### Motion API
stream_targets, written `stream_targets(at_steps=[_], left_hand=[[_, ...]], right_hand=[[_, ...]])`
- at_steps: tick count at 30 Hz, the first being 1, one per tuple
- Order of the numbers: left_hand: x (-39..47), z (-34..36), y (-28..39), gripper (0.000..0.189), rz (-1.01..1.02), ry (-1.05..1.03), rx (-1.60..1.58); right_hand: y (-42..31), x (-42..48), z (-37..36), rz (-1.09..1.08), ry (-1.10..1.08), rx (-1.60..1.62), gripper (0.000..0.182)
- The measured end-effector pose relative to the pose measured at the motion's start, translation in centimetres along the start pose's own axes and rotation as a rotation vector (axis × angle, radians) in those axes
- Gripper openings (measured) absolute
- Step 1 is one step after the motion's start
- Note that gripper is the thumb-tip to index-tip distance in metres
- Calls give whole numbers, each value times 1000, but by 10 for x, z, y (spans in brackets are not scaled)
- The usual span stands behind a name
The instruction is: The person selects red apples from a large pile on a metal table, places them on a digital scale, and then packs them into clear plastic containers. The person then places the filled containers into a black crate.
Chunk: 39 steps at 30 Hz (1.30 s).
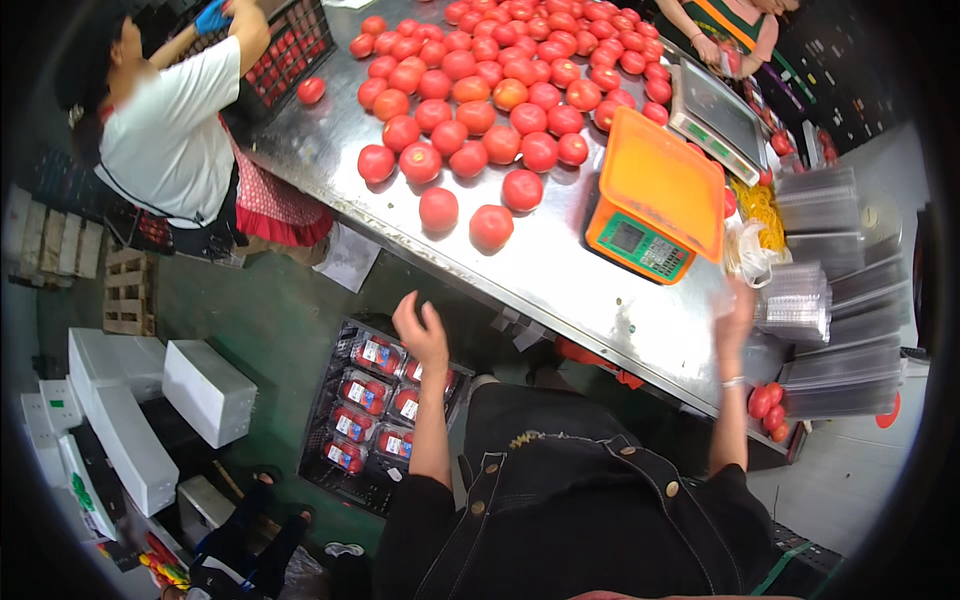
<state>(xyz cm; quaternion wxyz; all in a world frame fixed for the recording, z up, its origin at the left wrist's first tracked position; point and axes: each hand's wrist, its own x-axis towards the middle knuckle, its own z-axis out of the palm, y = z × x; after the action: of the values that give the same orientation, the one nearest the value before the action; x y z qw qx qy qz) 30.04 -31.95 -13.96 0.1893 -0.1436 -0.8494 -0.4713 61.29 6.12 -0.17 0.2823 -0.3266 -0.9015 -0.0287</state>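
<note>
My left hand (pixel 422 330) is raised off the steel table's front edge, fingers apart and holding nothing. Below it, a black plastic crate (pixel 313 450) on the floor holds several clear packs of tomatoes (pixel 365 391) with labels. My right hand (pixel 733 319), blurred, is at the table's right end beside a stack of clear plastic containers (pixel 791 300) and a white plastic bag (pixel 750 255). Something pale shows at its fingers, too smeared to identify. An orange weighing scale (pixel 660 187) stands on the steel table (pixel 555 281), with many loose tomatoes (pixel 491 226) to its left.
Another scale (pixel 720 112) sits behind the orange one, near yellow bands (pixel 757 214). A co-worker in a white shirt (pixel 172 139) stands left by a crate of tomatoes (pixel 289 56); another person (pixel 724 37) is at far right. White foam boxes (pixel 210 390) occupy the left floor.
</note>
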Motion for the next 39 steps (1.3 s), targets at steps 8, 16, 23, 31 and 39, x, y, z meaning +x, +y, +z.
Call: stream_targets(at_steps=[8, 16, 23, 31, 39], left_hand=[[-7, 114, 112, 15, 90, -590, -59], [-11, 119, 110, 18, 76, -568, 167], [-9, 115, 101, 15, -21, -447, 32], [135, 128, 115, 45, 338, -342, 225], [239, 190, 56, 62, 160, -498, 345]], right_hand=[[408, -67, -128, 385, -523, -529, 50], [352, -14, -108, 553, -203, 38, 57], [373, -12, -109, 588, -246, 269, 55], [334, -9, -97, 497, 124, -272, 39], [225, 32, -147, 116, 496, -613, 14]])
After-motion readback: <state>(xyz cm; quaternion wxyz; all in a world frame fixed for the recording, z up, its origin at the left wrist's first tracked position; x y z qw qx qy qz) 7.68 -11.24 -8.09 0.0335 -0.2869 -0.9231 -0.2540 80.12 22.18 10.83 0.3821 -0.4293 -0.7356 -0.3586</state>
